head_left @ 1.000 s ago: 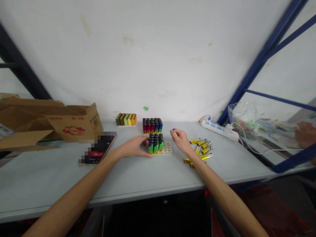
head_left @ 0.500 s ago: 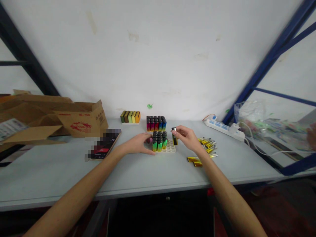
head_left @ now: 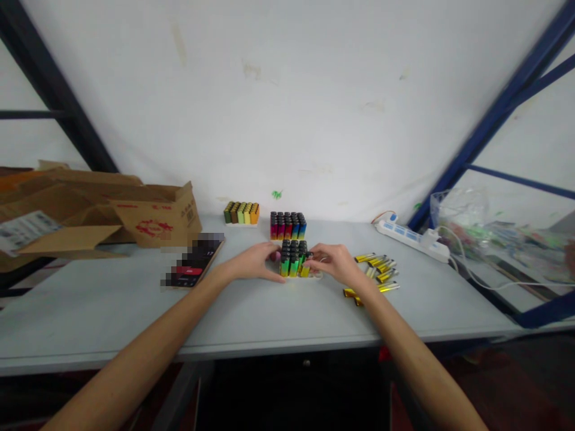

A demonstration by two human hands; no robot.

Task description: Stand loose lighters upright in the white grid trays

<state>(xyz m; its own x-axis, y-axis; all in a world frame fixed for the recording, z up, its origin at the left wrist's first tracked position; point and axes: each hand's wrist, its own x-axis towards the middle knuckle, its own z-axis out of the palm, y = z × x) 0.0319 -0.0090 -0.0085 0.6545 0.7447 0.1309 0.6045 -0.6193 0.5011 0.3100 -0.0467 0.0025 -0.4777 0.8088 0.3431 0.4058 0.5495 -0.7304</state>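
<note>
A white tray (head_left: 318,276) holds upright green lighters (head_left: 293,264) with black tops. My left hand (head_left: 257,262) is curved round the tray's left end, its thumb at the front corner and its other fingers behind. Between the fingertips of my right hand (head_left: 336,262) is a yellow-gold lighter (head_left: 305,271), standing upright at the tray beside the green ones. The right fingers hide part of the tray. More gold lighters (head_left: 384,272) lie loose on the table to the right of that hand.
Behind stand a block of pink, red and blue lighters (head_left: 288,226) and a tray of green-to-orange ones (head_left: 241,214). A phone (head_left: 197,260) and open cardboard box (head_left: 155,218) are left. A power strip (head_left: 411,238) with a white cable and plastic bags (head_left: 462,209) are right.
My right hand has moved left and slightly down, bringing the gold lighter from beside the tray to the green lighters. My left hand keeps its place at the tray.
</note>
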